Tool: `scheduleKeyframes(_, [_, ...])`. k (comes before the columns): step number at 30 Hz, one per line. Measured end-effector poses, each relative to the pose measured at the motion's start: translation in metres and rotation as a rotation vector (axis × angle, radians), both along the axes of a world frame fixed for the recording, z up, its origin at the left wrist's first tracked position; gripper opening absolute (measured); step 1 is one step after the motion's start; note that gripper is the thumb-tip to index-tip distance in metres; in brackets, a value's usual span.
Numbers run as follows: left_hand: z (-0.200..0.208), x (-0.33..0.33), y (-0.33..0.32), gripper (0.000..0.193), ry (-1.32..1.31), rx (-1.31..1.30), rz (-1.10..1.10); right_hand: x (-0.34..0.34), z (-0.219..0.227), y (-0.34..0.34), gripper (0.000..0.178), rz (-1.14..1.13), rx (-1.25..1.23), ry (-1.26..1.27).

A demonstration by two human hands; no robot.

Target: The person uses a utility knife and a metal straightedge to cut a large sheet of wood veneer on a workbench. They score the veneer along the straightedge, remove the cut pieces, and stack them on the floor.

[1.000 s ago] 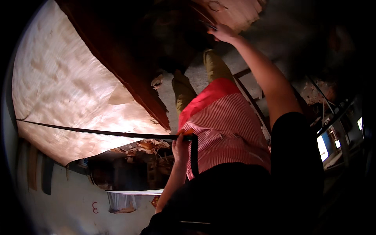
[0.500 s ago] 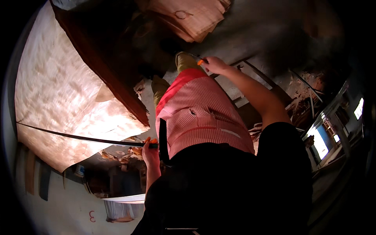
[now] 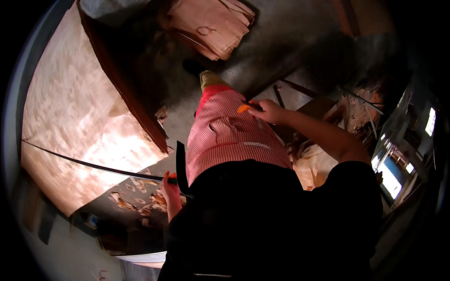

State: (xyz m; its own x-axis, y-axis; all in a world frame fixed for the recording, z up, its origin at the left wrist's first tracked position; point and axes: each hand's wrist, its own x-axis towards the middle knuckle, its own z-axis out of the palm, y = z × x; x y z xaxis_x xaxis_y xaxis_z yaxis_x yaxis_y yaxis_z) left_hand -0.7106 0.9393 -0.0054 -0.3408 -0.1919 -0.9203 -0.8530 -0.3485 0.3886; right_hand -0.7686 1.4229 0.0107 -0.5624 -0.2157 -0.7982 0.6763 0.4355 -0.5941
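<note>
My left hand (image 3: 171, 191) grips the end of a long, thin dark strip (image 3: 93, 164), which looks like a straightedge. The strip stretches left across the near part of a pale wood veneer sheet (image 3: 70, 107), on a raised surface with a dark brown side. In my right hand (image 3: 269, 112), held in front of my striped red apron (image 3: 229, 126), is a small orange-and-dark utility knife (image 3: 244, 108). Its blade is too small to make out. The knife is well away from the sheet.
A stack of veneer sheets (image 3: 211, 23) lies on the floor ahead. Curled veneer scraps (image 3: 124, 201) litter the floor beyond my left hand. More scraps (image 3: 314, 164) and wood strips (image 3: 363, 100) are heaped on the right. A dark panel (image 3: 117, 93) edges the bright sheet.
My right hand has come back toward my body with the knife, from beside my legs to over the apron. My left hand and the strip have shifted slightly left and nearer in view.
</note>
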Motion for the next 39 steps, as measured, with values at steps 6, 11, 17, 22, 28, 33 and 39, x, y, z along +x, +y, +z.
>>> scheduleKeyframes(6, [-0.002, 0.083, -0.015, 0.025, 0.029, 0.029, 0.164, 0.034, 0.077, -0.027, 0.03, 0.195, -0.145, -0.222])
scheduleKeyframes(11, [0.009, 0.131, -0.016, 0.024, 0.067, -0.039, 0.114, 0.06, 0.094, -0.053, 0.043, 0.455, 0.01, -0.169])
scheduleKeyframes(17, [0.035, 0.153, 0.009, 0.021, 0.071, -0.194, 0.146, 0.045, 0.099, -0.065, 0.031, 0.583, -0.021, 0.087])
scheduleKeyframes(22, [0.042, 0.169, 0.029, 0.02, 0.09, -0.299, 0.154, 0.009, 0.098, -0.089, 0.027, 0.724, -0.05, 0.346])
scheduleKeyframes(28, [0.053, 0.16, 0.06, 0.018, 0.122, -0.436, 0.2, -0.046, 0.083, -0.102, 0.025, 1.047, -0.081, 0.552])
scheduleKeyframes(33, [0.066, 0.161, 0.091, 0.014, 0.141, -0.455, 0.306, -0.061, 0.08, -0.12, 0.032, 0.972, -0.138, 0.661])
scheduleKeyframes(39, [0.062, 0.181, 0.117, 0.011, 0.147, -0.501, 0.443, -0.063, 0.06, -0.184, 0.033, 0.988, -0.191, 0.746])
